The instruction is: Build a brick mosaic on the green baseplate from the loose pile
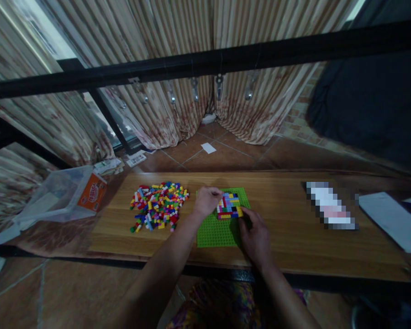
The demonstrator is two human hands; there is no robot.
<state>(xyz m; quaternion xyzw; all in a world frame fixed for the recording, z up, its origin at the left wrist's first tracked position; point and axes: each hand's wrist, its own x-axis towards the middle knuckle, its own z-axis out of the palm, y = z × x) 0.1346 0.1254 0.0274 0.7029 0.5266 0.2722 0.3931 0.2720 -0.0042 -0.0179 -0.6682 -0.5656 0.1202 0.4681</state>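
Observation:
On a green studded baseplate sits a flat, many-coloured build of toy bricks. My left hand reaches to the upper left edge of the build, its fingertips pinched together. Anything between them is too small to make out. At the build's lower right corner is my right hand, thumb and forefinger against its yellow edge and the other fingers curled. To the left of the plate, loose toy bricks in mixed colours lie in a spread-out pile.
All of this rests on a long wooden table. A clear plastic bin with an orange label stands beyond its left end. Toward the right are a pixelated flat object and a white sheet-like item. A dark rail crosses in front of striped curtains.

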